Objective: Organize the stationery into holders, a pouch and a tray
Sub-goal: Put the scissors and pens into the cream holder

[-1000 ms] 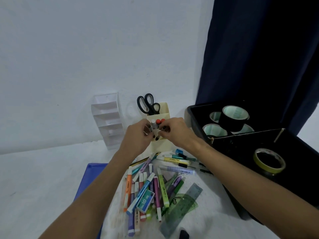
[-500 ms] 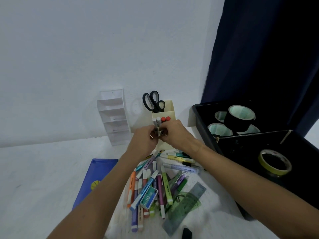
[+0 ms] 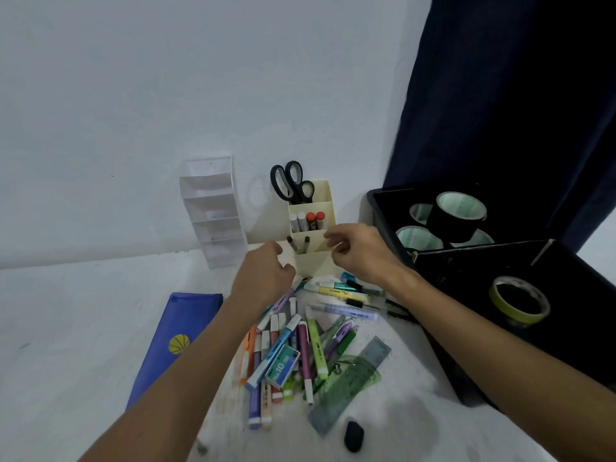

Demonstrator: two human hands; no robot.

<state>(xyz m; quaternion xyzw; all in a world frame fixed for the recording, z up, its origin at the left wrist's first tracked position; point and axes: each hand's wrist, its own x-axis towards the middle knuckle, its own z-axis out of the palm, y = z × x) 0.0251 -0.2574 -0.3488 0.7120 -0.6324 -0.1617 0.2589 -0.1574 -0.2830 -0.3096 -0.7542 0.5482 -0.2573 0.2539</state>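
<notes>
A cream stepped holder (image 3: 320, 195) stands against the wall. Black scissors (image 3: 290, 181) sit in its back cell, several glue sticks (image 3: 307, 221) in the middle cell and two dark pens (image 3: 299, 244) in the front cell. My left hand (image 3: 265, 273) hovers just left of the front cell, fingers loosely apart and empty. My right hand (image 3: 358, 250) is just right of it, fingers curled and apart, holding nothing I can see. A heap of markers and highlighters (image 3: 300, 335) lies below my hands. A blue pouch (image 3: 173, 338) lies flat to the left.
A clear tiered holder (image 3: 213, 211) stands left of the cream one. A black tray (image 3: 376, 201) at right holds tape rolls (image 3: 456, 215); another roll (image 3: 518, 303) lies nearer. A staple box (image 3: 282, 366), green rulers (image 3: 353, 375) and a black eraser (image 3: 353, 435) lie by the heap.
Both hands were pinched together on small dark items over the holder. They have drawn apart and back, and two dark pens stand in the front cell.
</notes>
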